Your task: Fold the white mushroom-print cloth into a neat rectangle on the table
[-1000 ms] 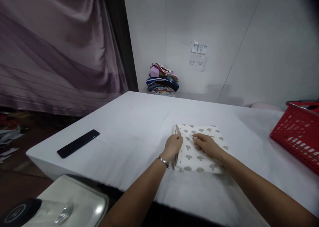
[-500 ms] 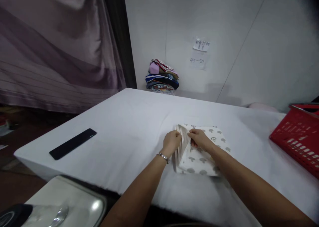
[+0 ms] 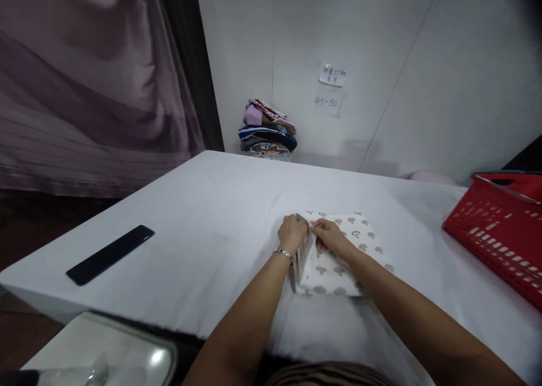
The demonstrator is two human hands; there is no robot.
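A folded white cloth (image 3: 339, 270) printed with grey mushrooms lies on the white-covered table (image 3: 203, 222). My left hand (image 3: 293, 232) grips the layered left edge of this cloth near its far corner, fingers curled inward. Just to its right, my right hand (image 3: 330, 236) pinches the top layer by the same corner, thumb and fingers pressed together. Between the two hands the left side of the cloth stands slightly lifted and parted, with folds showing. A metal bracelet circles my left wrist. My right forearm partly covers the cloth's right side.
A long dark flat object (image 3: 110, 254) rests at the table's left. To the right stands a red plastic basket (image 3: 495, 228). Stacked folded fabrics (image 3: 267, 131) sit beyond the far edge, by the wall with paper notes (image 3: 328, 101). A white surface (image 3: 101, 346) is at lower left.
The view has shifted a little to the right, so the table's contents appear further left. Both hands keep hold of the cloth, and they are slightly closer together at its corner.
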